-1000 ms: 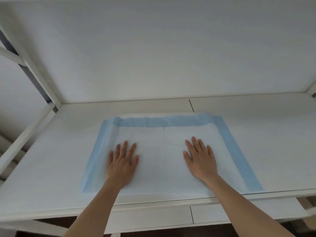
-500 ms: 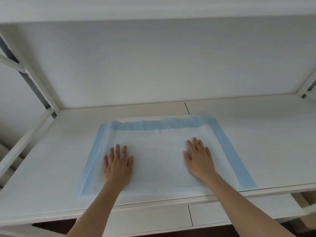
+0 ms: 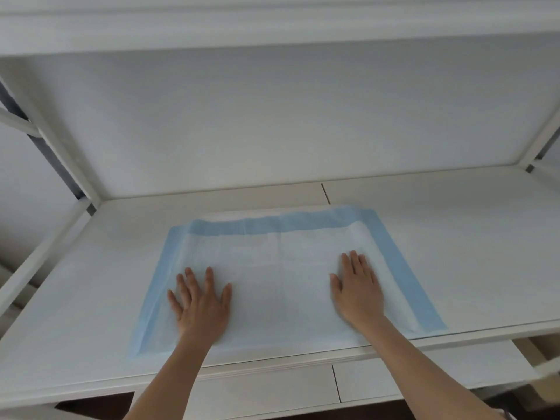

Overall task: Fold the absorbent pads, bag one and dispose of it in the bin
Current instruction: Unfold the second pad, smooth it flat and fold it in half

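While the absorbent pad (image 3: 281,277) lies spread on the shelf (image 3: 454,237), left hand (image 3: 201,307) and right hand (image 3: 359,294) press it, each grip flat and open

A white shelf board (image 3: 454,253) with a faint wood grain fills the near part of the scene, made of two panels that meet at a thin dark seam (image 3: 325,194) running from far to near. Behind it stands a plain white back panel (image 3: 272,116), and another white shelf (image 3: 272,28) spans the top overhead. White frame posts slant down at the far left (image 3: 60,153) and far right (image 3: 539,137) corners, a white rail (image 3: 33,262) runs along the left side, and a dark gap (image 3: 91,407) shows below the near edge under soft, even light.
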The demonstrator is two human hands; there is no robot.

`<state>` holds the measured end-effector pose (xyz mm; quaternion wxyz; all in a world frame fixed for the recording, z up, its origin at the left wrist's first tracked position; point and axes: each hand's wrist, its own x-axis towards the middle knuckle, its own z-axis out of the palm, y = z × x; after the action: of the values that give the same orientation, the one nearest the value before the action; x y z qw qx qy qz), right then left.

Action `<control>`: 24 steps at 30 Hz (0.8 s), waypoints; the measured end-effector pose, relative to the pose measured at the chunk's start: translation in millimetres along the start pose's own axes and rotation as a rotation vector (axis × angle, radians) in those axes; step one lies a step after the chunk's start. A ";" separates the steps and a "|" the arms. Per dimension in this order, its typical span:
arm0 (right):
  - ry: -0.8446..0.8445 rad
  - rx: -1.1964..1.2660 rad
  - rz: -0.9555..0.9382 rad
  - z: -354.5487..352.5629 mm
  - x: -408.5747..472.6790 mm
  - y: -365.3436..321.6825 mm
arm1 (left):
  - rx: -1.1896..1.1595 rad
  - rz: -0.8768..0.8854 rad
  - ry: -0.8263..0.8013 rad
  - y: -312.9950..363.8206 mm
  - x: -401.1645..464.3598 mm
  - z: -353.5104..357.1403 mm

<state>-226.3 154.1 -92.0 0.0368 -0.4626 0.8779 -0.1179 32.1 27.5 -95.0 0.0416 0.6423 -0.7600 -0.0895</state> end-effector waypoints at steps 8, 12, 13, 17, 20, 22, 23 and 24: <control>0.131 0.025 0.100 -17.6 32.0 22.2 | -0.082 -0.087 0.187 -14.5 32.0 -23.3; 0.127 0.053 0.155 -15.7 37.3 29.2 | -0.177 -0.112 0.205 -24.4 41.1 -20.8; 0.125 0.062 0.161 -14.0 38.0 30.7 | -0.216 -0.118 0.224 -26.0 41.9 -19.8; 0.125 0.116 0.190 -10.1 40.1 33.2 | -0.322 -0.169 0.260 -31.0 48.1 -18.6; 0.125 0.199 0.226 -12.5 41.2 31.7 | -0.335 -0.212 0.226 -32.2 54.0 -18.9; 0.119 0.262 0.261 -15.2 44.3 30.8 | -0.371 -0.240 0.222 -32.6 55.5 -19.0; 0.112 0.289 0.277 -15.5 47.3 31.6 | -0.378 -0.244 0.224 -33.1 55.6 -18.2; 0.110 0.311 0.288 -15.6 50.9 33.3 | -0.381 -0.245 0.226 -33.9 55.8 -17.2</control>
<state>-284.7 133.2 -82.6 0.0762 -0.3139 0.9069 -0.2704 58.5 -34.2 -87.5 0.2354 0.7161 -0.6366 -0.1632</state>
